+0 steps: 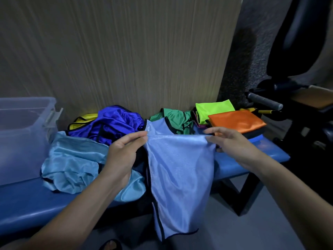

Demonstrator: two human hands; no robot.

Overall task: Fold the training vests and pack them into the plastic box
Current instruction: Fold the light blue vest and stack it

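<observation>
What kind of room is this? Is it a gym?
Probably a gym or sports storeroom. Bright training vests are piled on a blue padded bench, and dark exercise equipment with a padded bar stands at the right.

Your left hand (122, 156) and right hand (232, 145) are both bare: no glove, ring, watch or band shows on either. Your forearms are uncovered from wrist to the lower frame edge, so no sleeve is visible. The fingers (137, 137) are slender, with short, unpainted nails. At the bottom edge, your foot (110, 245) appears in a dark open-toed sandal, its strap crossing above the exposed toes; the rest of it is cut off.
</observation>
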